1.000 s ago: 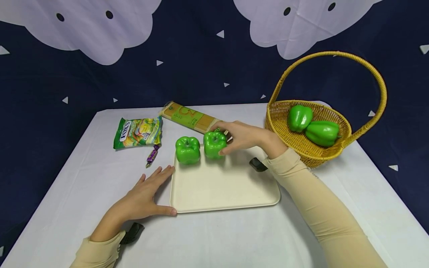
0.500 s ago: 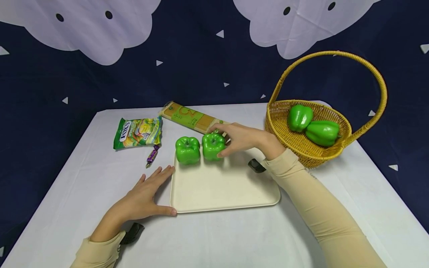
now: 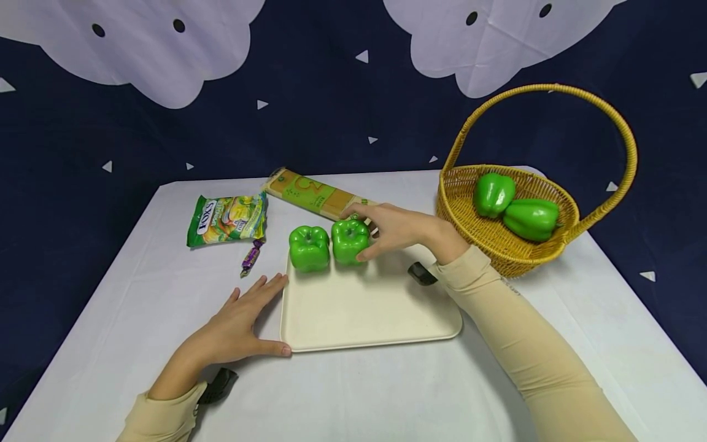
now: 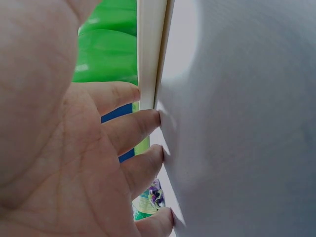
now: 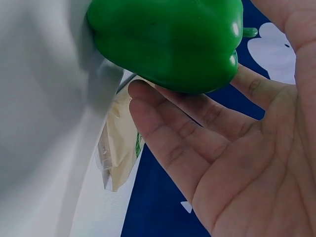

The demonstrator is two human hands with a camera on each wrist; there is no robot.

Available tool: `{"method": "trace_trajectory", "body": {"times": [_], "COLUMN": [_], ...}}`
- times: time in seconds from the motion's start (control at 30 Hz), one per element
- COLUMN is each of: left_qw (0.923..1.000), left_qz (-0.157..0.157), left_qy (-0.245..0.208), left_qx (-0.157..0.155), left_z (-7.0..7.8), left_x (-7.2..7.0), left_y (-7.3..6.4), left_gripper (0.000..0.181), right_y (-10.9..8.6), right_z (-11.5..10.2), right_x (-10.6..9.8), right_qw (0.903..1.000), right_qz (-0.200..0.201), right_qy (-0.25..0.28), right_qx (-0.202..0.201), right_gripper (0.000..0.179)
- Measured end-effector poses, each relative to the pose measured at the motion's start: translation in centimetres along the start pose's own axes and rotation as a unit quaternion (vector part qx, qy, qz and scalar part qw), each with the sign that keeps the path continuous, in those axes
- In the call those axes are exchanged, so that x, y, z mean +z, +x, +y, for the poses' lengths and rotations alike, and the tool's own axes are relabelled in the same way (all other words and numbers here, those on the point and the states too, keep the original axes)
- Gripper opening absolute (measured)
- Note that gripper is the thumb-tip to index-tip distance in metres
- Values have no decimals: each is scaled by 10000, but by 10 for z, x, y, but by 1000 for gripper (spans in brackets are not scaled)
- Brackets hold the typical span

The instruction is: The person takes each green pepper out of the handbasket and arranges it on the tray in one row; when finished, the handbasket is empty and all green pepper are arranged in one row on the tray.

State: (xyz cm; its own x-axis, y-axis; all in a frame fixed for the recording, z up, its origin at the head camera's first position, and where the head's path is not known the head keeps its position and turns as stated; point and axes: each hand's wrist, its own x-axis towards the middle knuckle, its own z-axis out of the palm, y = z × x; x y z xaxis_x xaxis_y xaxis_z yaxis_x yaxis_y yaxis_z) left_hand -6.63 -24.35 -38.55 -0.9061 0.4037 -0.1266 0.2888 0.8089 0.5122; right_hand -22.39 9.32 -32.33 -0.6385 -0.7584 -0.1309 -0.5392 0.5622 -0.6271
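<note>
Right hand [image 3: 394,227]: grasping a glossy green bell pepper [image 3: 348,244] at the far edge of the cream rectangular tray [image 3: 370,319].
Left hand [image 3: 234,325]: holding nothing, fingers spread against the tray's left edge.
Pepper gap: slightly narrower than a second ago; the lobed green second pepper [image 3: 309,248] stands just beside, so placing looks nearly settled.

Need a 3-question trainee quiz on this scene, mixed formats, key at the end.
1. How many glossy green bell peppers lie inside the yellow-brown wicker basket with the arched handle?
2. True or false: the person's left hand is spread at the left edge of the cream rectangular tray.
3. What does the right hand hold?
A) a purple-wrapped candy
B) a third green pepper, outside the basket
C) the basket's handle

Key: 1. Two. 2. True. 3. B; its thumb and fingers are around that pepper.
</note>
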Motion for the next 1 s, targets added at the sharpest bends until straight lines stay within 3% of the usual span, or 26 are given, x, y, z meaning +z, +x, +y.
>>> {"method": "trace_trajectory", "body": {"times": [0.53, 1.0], "left_qw": [10000, 10000], "left_qz": [-6, -21], "left_qy": [5, -6], "left_qx": [20, 42], "left_z": [1, 1], "left_x": [0, -1], "left_y": [0, -1], "left_gripper": [130, 129], "right_y": [-11, -56], "right_z": [-3, 4], "right_x": [-16, -67], "right_qw": [9998, 9961], "right_qz": [20, 553], "right_qy": [-163, -356], "right_qx": [98, 591], "right_gripper": [81, 72]}}
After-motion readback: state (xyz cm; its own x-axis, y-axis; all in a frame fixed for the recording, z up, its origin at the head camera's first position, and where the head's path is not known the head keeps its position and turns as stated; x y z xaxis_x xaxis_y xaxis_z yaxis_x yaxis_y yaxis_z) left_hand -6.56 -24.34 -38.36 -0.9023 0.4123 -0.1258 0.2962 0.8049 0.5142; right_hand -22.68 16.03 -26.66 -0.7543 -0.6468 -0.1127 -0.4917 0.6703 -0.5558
